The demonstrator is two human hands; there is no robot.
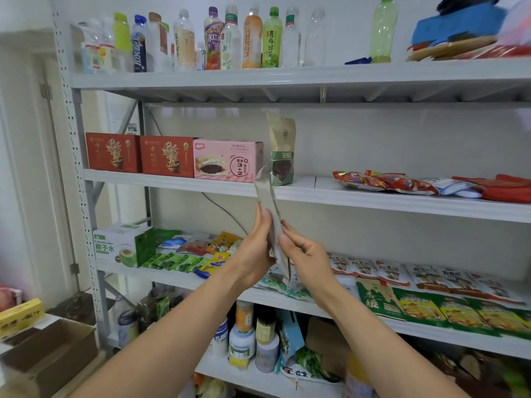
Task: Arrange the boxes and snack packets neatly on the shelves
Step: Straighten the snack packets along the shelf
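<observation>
**Q:** Head view: where is the packet sitting?

**A:** It is hanging in the air between both hands, edge-on to the camera, in front of the middle shelf. Its upper end is overlapping the lower corner of the pouch in this view (contact cannot be told).

**Q:** What are the hands doing?

**A:** The left hand is lying with straight fingers flat against the packet's left face, not curling round it. The right hand is pinching the packet's right side between thumb and curled fingers.

**Q:** What is standing on that shelf?

**A:** Two red boxes are standing side by side at the left end. The pink box is touching the second one. The pouch is standing upright just beside the pink box. Red packets are lying flat toward the right end, well apart from the pouch.

**Q:** And above?

**A:** Bottles are standing in a row on the top shelf.
</observation>
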